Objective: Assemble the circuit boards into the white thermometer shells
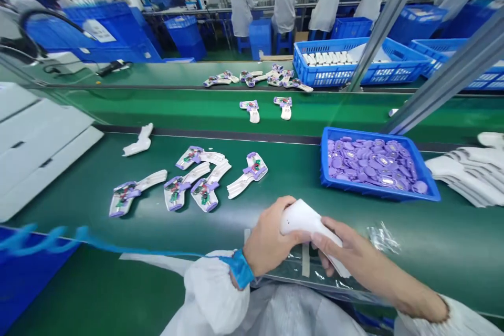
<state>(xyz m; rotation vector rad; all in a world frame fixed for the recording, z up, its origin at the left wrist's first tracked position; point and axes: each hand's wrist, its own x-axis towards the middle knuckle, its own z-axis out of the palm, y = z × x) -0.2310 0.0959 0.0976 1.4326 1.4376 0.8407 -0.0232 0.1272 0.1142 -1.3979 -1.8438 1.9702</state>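
A white gun-shaped plastic housing point(300, 218) is held between both hands above the front edge of the green bench. My left hand point(271, 236), with a blue wrist strap point(241, 269) on its wrist, wraps round the wide end. The fingers of my right hand point(346, 244) close round the narrow handle end. The inner side of the housing is turned away from view. To the left lie several open housings point(205, 191) with purple parts and small coloured components inside. A bare white housing piece point(139, 140) rests farther left.
A blue tray point(381, 194) of purple oval parts stands at the right, beside stacked white shells point(468, 170). A clear plastic bag point(384, 238) lies near my right hand. The green conveyor point(189, 107) carries two open housings. A metal post point(388, 26) rises at the right.
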